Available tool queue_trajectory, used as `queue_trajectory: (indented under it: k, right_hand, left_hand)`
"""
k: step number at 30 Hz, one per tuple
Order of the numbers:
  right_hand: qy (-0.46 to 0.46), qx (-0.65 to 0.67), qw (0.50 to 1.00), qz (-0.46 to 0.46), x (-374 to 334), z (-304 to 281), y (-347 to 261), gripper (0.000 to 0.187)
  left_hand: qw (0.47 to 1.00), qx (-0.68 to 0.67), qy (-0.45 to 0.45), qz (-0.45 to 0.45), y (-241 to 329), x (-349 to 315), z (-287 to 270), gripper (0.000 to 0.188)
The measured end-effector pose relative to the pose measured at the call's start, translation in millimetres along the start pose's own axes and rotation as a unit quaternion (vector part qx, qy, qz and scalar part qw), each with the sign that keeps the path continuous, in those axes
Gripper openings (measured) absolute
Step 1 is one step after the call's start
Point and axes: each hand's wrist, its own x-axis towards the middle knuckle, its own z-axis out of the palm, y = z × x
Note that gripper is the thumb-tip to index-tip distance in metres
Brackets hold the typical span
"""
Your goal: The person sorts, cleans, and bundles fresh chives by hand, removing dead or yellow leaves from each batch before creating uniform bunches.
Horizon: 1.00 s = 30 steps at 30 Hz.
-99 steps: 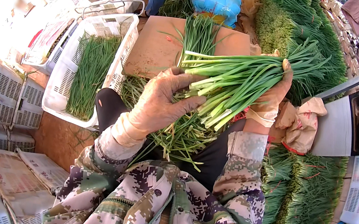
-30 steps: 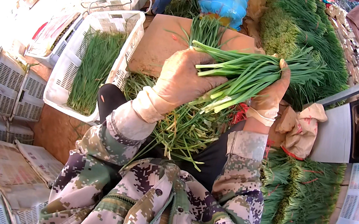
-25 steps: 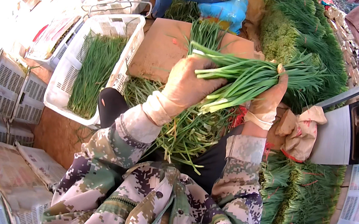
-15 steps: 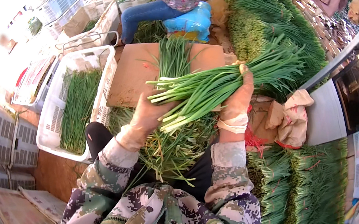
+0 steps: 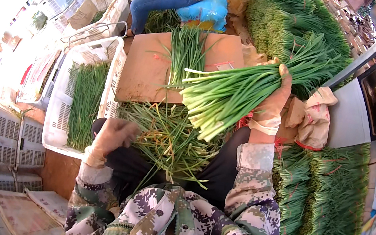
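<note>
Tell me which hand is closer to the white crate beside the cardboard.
Left. Your left hand is just right of the crate; your right hand is farther right, past the cardboard.

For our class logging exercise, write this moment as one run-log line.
Right hand: holds green-stalk bunch | Left hand: by left thigh, blurred | Cardboard: another bunch on top

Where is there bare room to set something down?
Mostly bare: the cardboard between the white crate and the bunch lying on it; brown surface between the perforated crates and left sleeve. Crowded: loose leaves heap between the legs, the right hand holds greens, and bundles line the right side.
</note>
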Motion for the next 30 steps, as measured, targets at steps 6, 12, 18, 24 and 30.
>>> queue_trajectory:
  k: [6, 12, 18, 24, 30]
  right_hand:
    - [-0.082, 0.051, 0.992, 0.078, -2, 14, 16, 0.030]
    - [-0.113, -0.012, 0.982, 0.151, -37, 57, 49, 0.034]
    - [-0.071, -0.132, 0.975, 0.163, -51, 27, 104, 0.024]
    - [-0.050, -0.246, 0.955, 0.157, -85, 37, 117, 0.021]
    - [-0.057, -0.325, 0.943, 0.043, -84, 21, 140, 0.018]
  left_hand:
    - [0.942, 0.183, 0.148, 0.241, 60, 1, -32, 0.064]
    - [0.949, 0.029, -0.121, 0.289, 131, 64, -10, 0.097]
    - [0.904, -0.270, -0.279, 0.179, 28, 65, 79, 0.119]
    - [0.898, -0.403, -0.164, 0.061, 29, 13, 123, 0.068]
    - [0.880, -0.462, -0.093, 0.056, 30, 12, 142, 0.051]
